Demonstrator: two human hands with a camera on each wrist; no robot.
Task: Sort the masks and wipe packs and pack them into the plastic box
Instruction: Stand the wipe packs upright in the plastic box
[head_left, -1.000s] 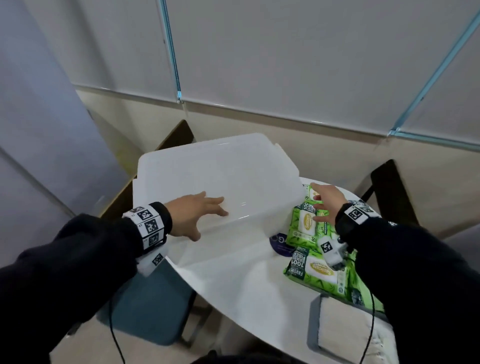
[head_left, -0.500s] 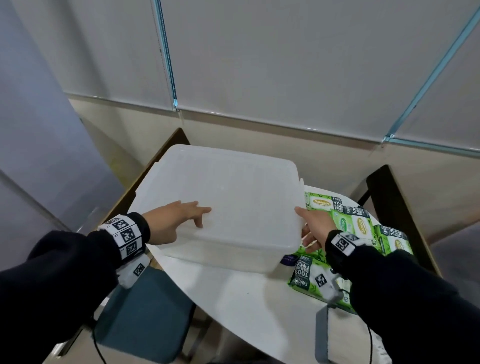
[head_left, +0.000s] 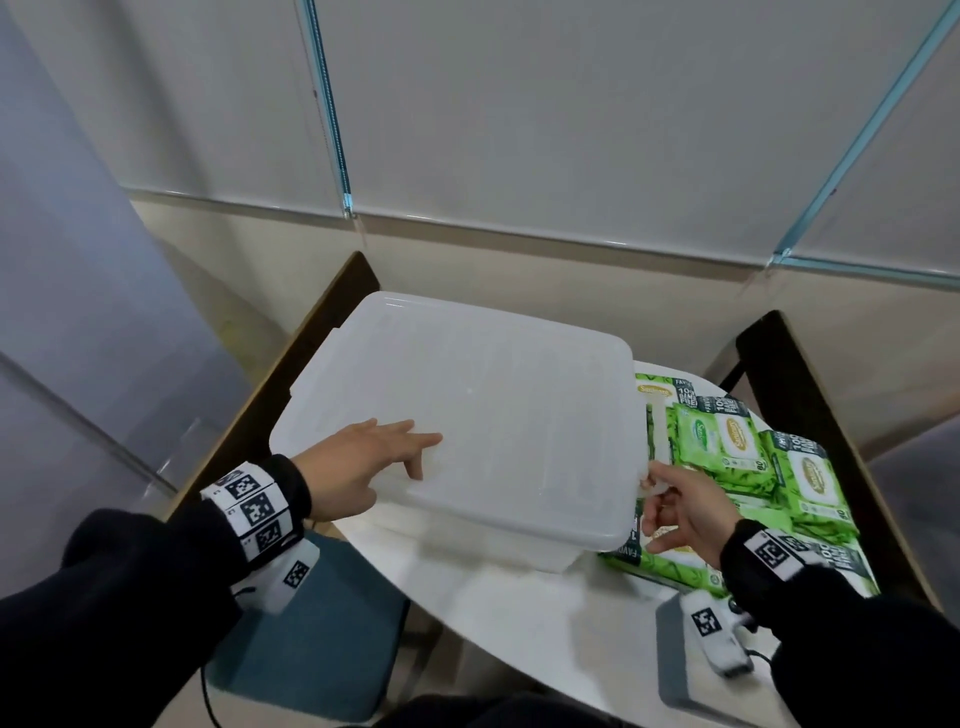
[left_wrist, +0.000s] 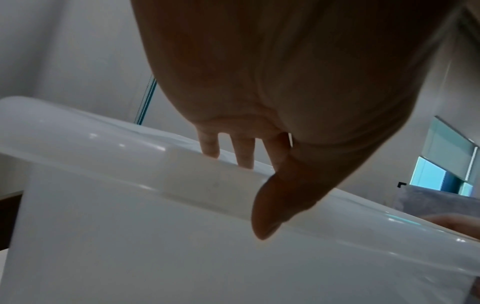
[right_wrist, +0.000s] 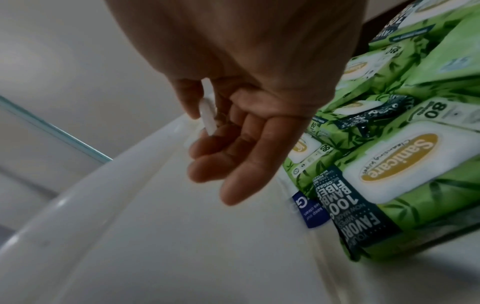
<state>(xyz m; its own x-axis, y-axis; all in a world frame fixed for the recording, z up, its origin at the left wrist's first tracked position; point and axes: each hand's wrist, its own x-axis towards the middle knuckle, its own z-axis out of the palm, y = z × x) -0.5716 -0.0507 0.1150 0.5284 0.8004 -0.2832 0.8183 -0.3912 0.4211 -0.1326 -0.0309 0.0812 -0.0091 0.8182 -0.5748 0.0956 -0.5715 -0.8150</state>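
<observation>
Writing: the green wipe packs (head_left: 748, 457) have white flip lids that say "Sanicare Cleansing Wipes". Dark strips on them say "100% BAMBOO FIBER", and "80" is printed too.
Blue tag: a little blue label (right_wrist: 310, 209) pokes out by the box. It says "keep out"; the rest is too blurry to read.
Plastic box: the plastic box (head_left: 467, 415) is see-through milky white, smooth and shiny, with round corners. Its lid is on. It sits on the white surface (head_left: 519, 613), just left of the packs.
Left hand: the left hand (head_left: 358, 462) lies flat on the lid with straight fingers.
Right hand: the right hand (head_left: 685, 512) pinches the white clip (right_wrist: 207, 115) on the box's right edge.
</observation>
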